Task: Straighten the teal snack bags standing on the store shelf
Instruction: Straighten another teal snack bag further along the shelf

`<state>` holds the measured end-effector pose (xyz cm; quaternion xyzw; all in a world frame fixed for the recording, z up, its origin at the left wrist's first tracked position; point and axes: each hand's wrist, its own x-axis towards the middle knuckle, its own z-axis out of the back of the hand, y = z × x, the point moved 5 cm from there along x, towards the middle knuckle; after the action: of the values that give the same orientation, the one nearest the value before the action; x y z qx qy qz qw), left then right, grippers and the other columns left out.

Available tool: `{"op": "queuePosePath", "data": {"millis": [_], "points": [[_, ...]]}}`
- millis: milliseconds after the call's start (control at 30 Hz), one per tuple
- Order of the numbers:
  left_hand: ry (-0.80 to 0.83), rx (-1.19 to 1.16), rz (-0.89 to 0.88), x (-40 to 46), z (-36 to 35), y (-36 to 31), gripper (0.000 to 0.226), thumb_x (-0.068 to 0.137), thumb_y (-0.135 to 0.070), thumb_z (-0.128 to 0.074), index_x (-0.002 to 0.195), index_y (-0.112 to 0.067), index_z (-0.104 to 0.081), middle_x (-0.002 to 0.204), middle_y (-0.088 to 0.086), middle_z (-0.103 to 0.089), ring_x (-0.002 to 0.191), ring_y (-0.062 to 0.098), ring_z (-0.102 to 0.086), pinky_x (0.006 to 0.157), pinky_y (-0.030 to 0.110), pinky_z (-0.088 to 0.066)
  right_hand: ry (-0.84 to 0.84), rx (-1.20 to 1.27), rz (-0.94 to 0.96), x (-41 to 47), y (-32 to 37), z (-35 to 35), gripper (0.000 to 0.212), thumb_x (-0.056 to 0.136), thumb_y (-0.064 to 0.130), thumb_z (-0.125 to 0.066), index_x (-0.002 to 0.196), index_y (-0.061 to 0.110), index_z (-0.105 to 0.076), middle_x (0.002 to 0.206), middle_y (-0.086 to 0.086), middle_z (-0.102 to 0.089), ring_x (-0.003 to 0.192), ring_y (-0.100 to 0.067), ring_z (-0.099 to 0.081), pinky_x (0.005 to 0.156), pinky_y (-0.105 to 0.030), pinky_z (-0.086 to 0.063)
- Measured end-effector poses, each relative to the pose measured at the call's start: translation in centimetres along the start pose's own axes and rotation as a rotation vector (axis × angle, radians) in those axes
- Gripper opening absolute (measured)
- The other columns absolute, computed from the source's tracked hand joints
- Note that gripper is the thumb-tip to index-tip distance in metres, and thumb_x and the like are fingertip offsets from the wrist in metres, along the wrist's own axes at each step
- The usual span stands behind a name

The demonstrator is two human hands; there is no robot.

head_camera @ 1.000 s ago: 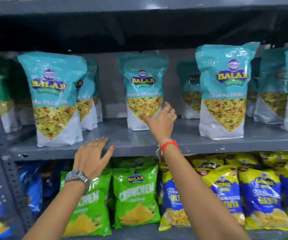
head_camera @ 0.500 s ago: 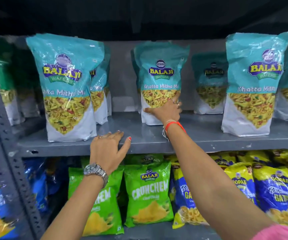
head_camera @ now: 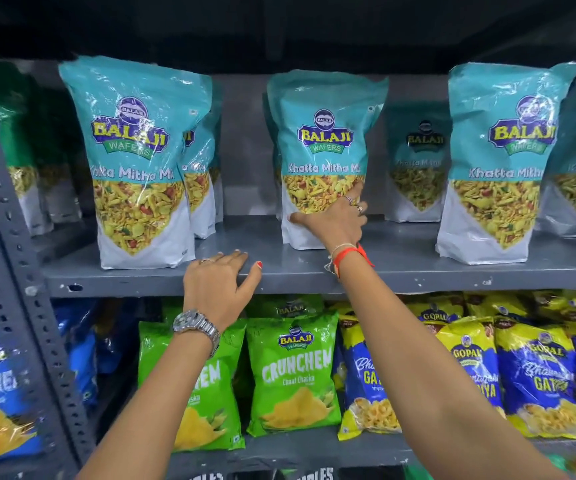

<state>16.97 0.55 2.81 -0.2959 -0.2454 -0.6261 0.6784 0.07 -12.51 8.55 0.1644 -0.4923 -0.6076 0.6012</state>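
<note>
Nearest you, your left hand (head_camera: 219, 289) lies flat and loose on the shelf (head_camera: 418, 271) edge, holding nothing. Further in, your right hand (head_camera: 335, 223) grips the lower front of the middle teal bag (head_camera: 324, 140), which stands set back from the front row. Left teal bag (head_camera: 134, 150) & right teal bag (head_camera: 501, 150) look upright up front; middle one plus back-row bags prob. still to do.

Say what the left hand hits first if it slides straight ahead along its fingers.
Probably nothing soon: the left hand rests on the shelf edge, fingers aimed into the gap between the left front teal bag and the middle teal bag. Depth is unclear; it would likely reach the back wall.
</note>
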Motion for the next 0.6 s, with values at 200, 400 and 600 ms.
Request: {"op": "queuePosePath", "data": {"millis": [200, 400, 600], "points": [[-0.033, -0.003, -0.008, 0.0, 0.1, 0.0, 0.058, 0.084, -0.052, -0.032, 0.099, -0.013, -0.071, 0.098, 0.010, -0.073, 0.090, 0.027, -0.068, 0.074, 0.038, -0.051, -0.025, -0.004, 0.000, -2.3, 0.0, 1.5, 0.144, 0.049, 0.059, -0.086, 0.151, 0.015, 0.005, 0.139, -0.019, -0.035, 0.126, -0.040, -0.041, 0.097, -0.049, -0.044], [-0.053, 0.031, -0.026, -0.1, 0.4, -0.3, 0.057, 0.083, -0.051, -0.031, 0.096, -0.012, -0.072, 0.089, 0.012, -0.075, 0.080, 0.031, -0.069, 0.067, 0.035, -0.049, -0.051, -0.011, -0.013, -4.3, 0.1, 2.7, 0.144, 0.048, 0.058, -0.086, 0.151, 0.014, 0.004, 0.142, -0.019, -0.034, 0.127, -0.039, -0.039, 0.096, -0.049, -0.044], [-0.089, 0.031, -0.044, -0.1, 0.7, -0.4, 0.056, 0.083, -0.050, -0.032, 0.094, -0.012, -0.072, 0.088, 0.011, -0.075, 0.079, 0.032, -0.069, 0.066, 0.035, -0.049, -0.058, -0.019, -0.008, -5.3, 0.1, 3.6, 0.145, 0.047, 0.059, -0.086, 0.151, 0.013, 0.005, 0.142, -0.019, -0.034, 0.126, -0.039, -0.041, 0.094, -0.048, -0.045]]}}
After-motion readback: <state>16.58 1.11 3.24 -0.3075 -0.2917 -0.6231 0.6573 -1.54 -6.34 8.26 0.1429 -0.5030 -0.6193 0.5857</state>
